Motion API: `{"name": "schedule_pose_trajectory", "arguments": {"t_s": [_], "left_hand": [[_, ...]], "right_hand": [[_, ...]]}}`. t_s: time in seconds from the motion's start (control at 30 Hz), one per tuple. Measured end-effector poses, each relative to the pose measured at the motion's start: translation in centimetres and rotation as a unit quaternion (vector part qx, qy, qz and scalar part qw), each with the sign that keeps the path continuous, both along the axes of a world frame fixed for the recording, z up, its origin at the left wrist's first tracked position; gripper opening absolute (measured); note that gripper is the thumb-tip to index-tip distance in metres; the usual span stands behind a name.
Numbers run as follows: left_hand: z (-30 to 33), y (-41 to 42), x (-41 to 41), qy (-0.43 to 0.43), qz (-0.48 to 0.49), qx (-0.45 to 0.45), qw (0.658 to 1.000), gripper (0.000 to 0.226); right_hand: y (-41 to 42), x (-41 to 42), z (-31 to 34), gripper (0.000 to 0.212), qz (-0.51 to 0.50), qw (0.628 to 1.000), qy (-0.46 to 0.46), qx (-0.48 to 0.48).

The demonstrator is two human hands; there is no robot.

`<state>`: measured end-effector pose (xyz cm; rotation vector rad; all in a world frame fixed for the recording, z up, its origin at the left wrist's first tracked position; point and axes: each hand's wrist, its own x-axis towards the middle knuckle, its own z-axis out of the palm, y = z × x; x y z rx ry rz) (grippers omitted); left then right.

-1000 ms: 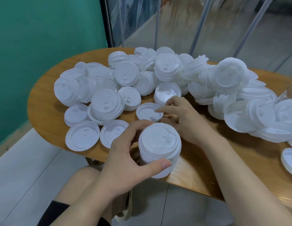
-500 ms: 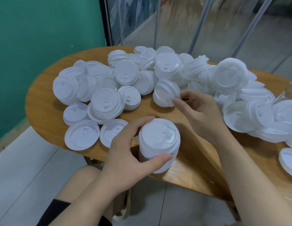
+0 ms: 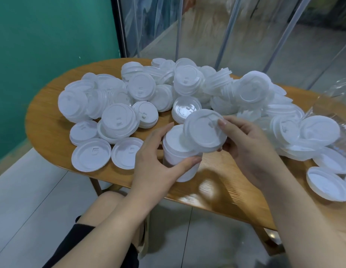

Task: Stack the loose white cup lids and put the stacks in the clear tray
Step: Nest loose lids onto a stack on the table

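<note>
Clear tray (image 3: 330,97), seemingly, cut off at right.

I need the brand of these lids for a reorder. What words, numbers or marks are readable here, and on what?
No text can be read.
Upturned lid behind the hands: raised lettering round its inner ring, too small and blurred to read.
Other lids: no print visible.

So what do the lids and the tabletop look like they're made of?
Lids, like the one held tilted over the stack: thin moulded plastic, it seems, matte white and slightly translucent, with pressed rims and sip tabs. Tabletop: wood or wood veneer, judging by the straight grain lines and soft satin sheen.
</note>
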<state>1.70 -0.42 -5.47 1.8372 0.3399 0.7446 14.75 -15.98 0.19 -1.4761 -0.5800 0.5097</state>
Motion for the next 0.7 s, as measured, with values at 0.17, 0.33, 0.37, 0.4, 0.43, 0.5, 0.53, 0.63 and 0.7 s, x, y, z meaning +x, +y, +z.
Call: {"name": "schedule_pose_trajectory", "arguments": {"t_s": [0.17, 0.33, 0.37, 0.4, 0.43, 0.5, 0.53, 0.63, 0.7], "left_hand": [[-0.1, 0.3, -0.1, 0.003, -0.006, 0.009, 1.000, 0.086], [0.3, 0.4, -0.2, 0.017, -0.018, 0.041, 0.999, 0.086], [0.3, 0.5, -0.2, 0.021, -0.022, 0.048, 0.998, 0.086], [0.3, 0.5, -0.2, 0.024, -0.023, 0.053, 0.998, 0.086], [0.3, 0.4, -0.2, 0.025, -0.024, 0.055, 0.998, 0.086], [0.2, 0.3, -0.2, 0.028, -0.025, 0.050, 0.998, 0.086], [0.2, 0.3, -0.2, 0.028, -0.024, 0.044, 0.998, 0.086], [0.3, 0.0, -0.2, 0.022, -0.017, 0.011, 1.000, 0.086], [0.3, -0.2, -0.2, 0.012, -0.016, -0.002, 1.000, 0.079]], "right_hand": [[0.4, -0.6, 0.0, 0.034, -0.008, 0.996, -0.024, -0.084], [1.1, -1.1, -0.1, 0.028, -0.018, 0.992, -0.065, -0.110], [1.3, -1.2, -0.1, 0.028, -0.017, 0.991, -0.071, -0.112], [1.4, -1.2, -0.1, 0.027, -0.017, 0.991, -0.075, -0.112], [1.5, -1.2, -0.2, 0.027, -0.020, 0.991, -0.078, -0.110], [1.7, -1.2, -0.3, 0.024, -0.029, 0.990, -0.081, -0.107], [1.8, -1.3, -0.3, 0.023, -0.033, 0.990, -0.083, -0.107], [2.1, -1.5, -0.2, 0.019, -0.042, 0.988, -0.099, -0.112], [2.3, -1.5, -0.3, 0.019, -0.054, 0.985, -0.118, -0.114]]}}
